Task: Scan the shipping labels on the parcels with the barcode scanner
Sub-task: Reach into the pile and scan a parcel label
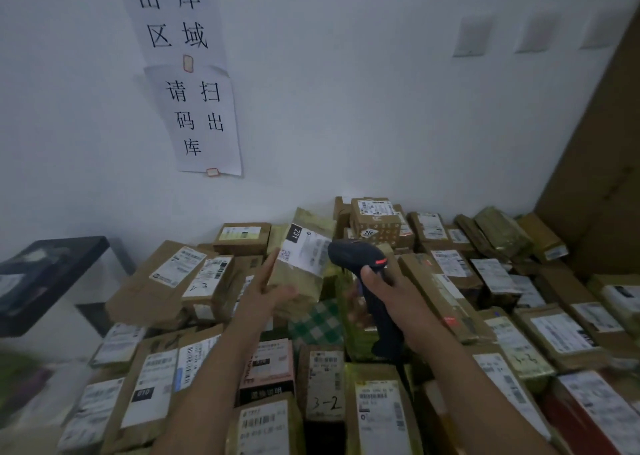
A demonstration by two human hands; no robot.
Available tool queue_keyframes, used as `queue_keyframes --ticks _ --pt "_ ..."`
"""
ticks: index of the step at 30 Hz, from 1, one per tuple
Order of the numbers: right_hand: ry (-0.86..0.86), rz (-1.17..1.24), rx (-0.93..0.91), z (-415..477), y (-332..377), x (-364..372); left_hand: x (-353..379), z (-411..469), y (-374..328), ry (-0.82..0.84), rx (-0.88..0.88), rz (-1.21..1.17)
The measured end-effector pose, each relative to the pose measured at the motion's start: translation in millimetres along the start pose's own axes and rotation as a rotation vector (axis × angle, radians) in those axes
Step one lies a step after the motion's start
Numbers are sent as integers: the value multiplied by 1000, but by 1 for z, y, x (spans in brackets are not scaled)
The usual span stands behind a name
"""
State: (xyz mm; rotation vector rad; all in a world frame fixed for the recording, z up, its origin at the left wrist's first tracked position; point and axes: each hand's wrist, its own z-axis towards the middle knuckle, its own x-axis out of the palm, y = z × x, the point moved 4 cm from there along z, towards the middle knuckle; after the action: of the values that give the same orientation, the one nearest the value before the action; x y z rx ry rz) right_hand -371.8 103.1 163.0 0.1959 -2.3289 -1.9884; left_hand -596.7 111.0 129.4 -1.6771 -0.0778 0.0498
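My right hand (382,283) grips the handle of a dark barcode scanner (360,257) with a red trigger; its head points at a tilted brown parcel (304,264). That parcel carries a white shipping label (306,252) marked 231. My left hand (272,286) holds this parcel up from its left side, fingers straight along its edge, thumb toward its lower face. Many more labelled brown parcels (322,389) lie packed together all around and below my arms.
A white wall with two paper signs (201,119) rises behind the pile. A dark table (45,274) stands at the left. A large cardboard panel (595,164) leans at the right. A green-checked packet (317,323) lies under the lifted parcel.
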Motion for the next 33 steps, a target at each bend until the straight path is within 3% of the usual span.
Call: queue_keyframes --ticks 3,8,12,27,33 --pt "64 -172 -34 -7 2 -8 -30 4 -5 -15 3 230" --pt "142 -483 -59 -14 4 -7 -68 6 -8 10 -36 295" --pt "178 -599 -75 -16 1 -4 -80 4 -13 60 -13 373" --pt "202 -596 -73 -14 9 3 -95 23 8 95 -58 379" --pt "-1 -384 -71 -2 18 -14 -78 46 27 34 -51 309"
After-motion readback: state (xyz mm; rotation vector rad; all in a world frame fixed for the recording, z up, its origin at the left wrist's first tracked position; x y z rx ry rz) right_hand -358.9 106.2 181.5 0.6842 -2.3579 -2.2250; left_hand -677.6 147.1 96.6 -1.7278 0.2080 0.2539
